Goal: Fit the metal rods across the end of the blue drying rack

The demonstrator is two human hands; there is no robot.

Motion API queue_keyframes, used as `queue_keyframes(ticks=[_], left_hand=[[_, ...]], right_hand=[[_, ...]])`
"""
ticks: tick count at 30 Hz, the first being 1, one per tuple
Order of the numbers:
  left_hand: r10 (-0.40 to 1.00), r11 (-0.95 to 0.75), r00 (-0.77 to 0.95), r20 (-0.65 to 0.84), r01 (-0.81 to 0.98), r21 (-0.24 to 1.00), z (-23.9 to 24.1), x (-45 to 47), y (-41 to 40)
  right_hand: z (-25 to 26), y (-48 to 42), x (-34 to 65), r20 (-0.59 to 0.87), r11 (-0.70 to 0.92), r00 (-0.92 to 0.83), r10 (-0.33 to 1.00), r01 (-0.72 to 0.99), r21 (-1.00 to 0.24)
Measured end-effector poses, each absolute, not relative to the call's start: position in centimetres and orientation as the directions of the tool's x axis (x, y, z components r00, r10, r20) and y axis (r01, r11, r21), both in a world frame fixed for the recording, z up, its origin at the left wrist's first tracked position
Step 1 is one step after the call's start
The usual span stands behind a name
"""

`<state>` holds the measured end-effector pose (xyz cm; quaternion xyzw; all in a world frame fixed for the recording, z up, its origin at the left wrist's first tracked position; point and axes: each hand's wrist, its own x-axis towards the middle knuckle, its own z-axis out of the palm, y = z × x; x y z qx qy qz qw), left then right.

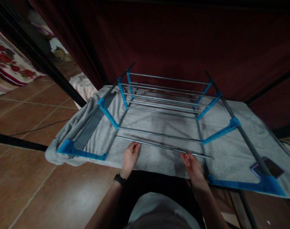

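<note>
A thin metal rod (161, 146) lies crosswise in front of me, low over the grey blanket. Near its left part, my left hand (131, 155) pinches it between thumb and fingers. Farther right, the fingers of my right hand (190, 163) close on the same rod, whose right end sticks out past that hand. Around it stands a rack frame of grey tubes with blue plastic brackets (108, 117). Several crossbars (159, 134) span between the left and right brackets beyond the rod. The nearest blue corner brackets, left (81, 153) and right (245, 185), have no rod between them.
Several loose rods (93, 122) lie bundled at the left on the grey blanket (156, 119). A phone (266, 167) rests by the right tube. Dark posts (40, 57) flank the bed-like surface, with a dark red curtain (171, 41) behind and tiled floor (64, 194) at the left.
</note>
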<state>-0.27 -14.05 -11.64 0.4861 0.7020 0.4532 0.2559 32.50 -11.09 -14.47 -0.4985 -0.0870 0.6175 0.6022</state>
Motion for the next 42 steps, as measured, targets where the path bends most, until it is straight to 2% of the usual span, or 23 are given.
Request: queue_keyframes(ticks=[4, 7, 10, 16, 22, 27, 37, 42], left_hand=[[0.934, 0.086, -0.284, 0.214, 0.764, 0.640, -11.3, -0.4, -14.8], [0.946, 0.058, -0.182, 0.268, 0.908, 0.415, -11.3, -0.2, -15.1], [0.953, 0.034, -0.114, 0.280, 0.960, 0.277, -11.4, -0.4, -15.0], [0.971, -0.003, -0.027, 0.238, 0.992, 0.124, -11.9, -1.2, -14.8], [0.965, 0.007, -0.029, 0.261, 0.997, 0.081, -12.7, -1.1, -14.7], [0.954, -0.016, -0.014, 0.299, 0.995, 0.096, -13.5, -1.2, -14.6], [0.933, -0.110, 0.032, 0.359, 0.974, 0.199, -14.2, -1.7, -14.4], [0.924, -0.135, 0.054, 0.378, 0.972, 0.191, -14.3, -1.8, -14.5]], right_hand=[[-14.6, -11.1, 32.4, -0.516, -0.252, 0.225, 0.827, -0.672, -0.697], [-14.8, -11.1, 32.5, -0.500, -0.257, 0.216, 0.839, -0.654, -0.712], [-15.0, -11.1, 32.6, -0.493, -0.259, 0.216, 0.843, -0.641, -0.723], [-15.1, -11.1, 32.7, -0.497, -0.265, 0.217, 0.840, -0.635, -0.726], [-14.7, -11.1, 32.5, -0.507, -0.293, 0.204, 0.838, -0.614, -0.733], [-14.5, -10.9, 32.5, -0.515, -0.310, 0.211, 0.831, -0.593, -0.743], [-14.0, -10.9, 32.6, -0.548, -0.351, 0.210, 0.809, -0.576, -0.738], [-13.6, -11.1, 32.6, -0.548, -0.351, 0.204, 0.811, -0.580, -0.735]])
